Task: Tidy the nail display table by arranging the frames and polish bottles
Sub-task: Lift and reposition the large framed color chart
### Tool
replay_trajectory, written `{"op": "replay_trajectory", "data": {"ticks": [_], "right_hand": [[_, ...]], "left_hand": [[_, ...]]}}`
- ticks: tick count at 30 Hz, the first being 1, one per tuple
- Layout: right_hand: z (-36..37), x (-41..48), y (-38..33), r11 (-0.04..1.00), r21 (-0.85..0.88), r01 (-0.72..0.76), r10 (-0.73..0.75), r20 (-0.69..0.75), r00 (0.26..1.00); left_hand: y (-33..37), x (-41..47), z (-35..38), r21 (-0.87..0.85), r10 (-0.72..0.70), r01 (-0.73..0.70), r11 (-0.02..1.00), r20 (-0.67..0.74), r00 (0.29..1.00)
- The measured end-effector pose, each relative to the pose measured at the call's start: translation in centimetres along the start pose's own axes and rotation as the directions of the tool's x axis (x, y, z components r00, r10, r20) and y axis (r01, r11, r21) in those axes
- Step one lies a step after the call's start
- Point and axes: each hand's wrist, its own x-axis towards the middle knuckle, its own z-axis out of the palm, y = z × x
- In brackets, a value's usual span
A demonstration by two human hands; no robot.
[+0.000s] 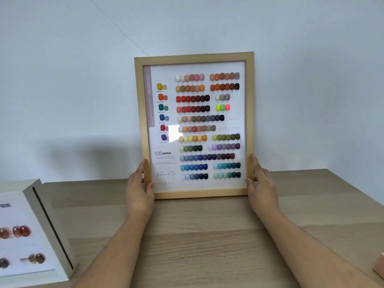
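A light wooden frame (194, 57) stands upright on the wooden table (197, 235), close to the pale wall. Behind its glass are many rows of coloured nail swatches and the print "128 color". My left hand (138, 190) grips the frame's lower left edge, thumb on the front. My right hand (260, 188) holds the lower right edge the same way. The frame's bottom rail rests on the tabletop. No polish bottles are in view.
A white display box (44, 215) with brown nail swatches lies flat at the table's left front edge. A pinkish object (379, 269) pokes in at the right edge. A thin crack runs down the wall behind the frame.
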Motion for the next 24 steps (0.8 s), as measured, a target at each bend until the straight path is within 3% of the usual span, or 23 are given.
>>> {"op": "replay_trajectory", "data": {"ticks": [17,20,24], "right_hand": [[-0.2,-0.1,0.0,0.995,0.024,-0.096,0.094,0.055,0.994],[-0.5,-0.6,-0.4,0.996,-0.003,-0.087,0.087,0.07,0.994],[-1.3,-2.4,-1.2,0.999,-0.005,-0.053,0.053,0.032,0.998]], "left_hand": [[0.7,-0.5,-0.3,0.035,-0.052,0.051,0.998,0.044,0.998],[0.8,-1.3,-0.7,-0.029,-0.103,0.107,0.994,0.11,0.989],[2.0,-3.6,-1.4,-0.029,-0.09,0.093,0.995,0.091,0.992]]}}
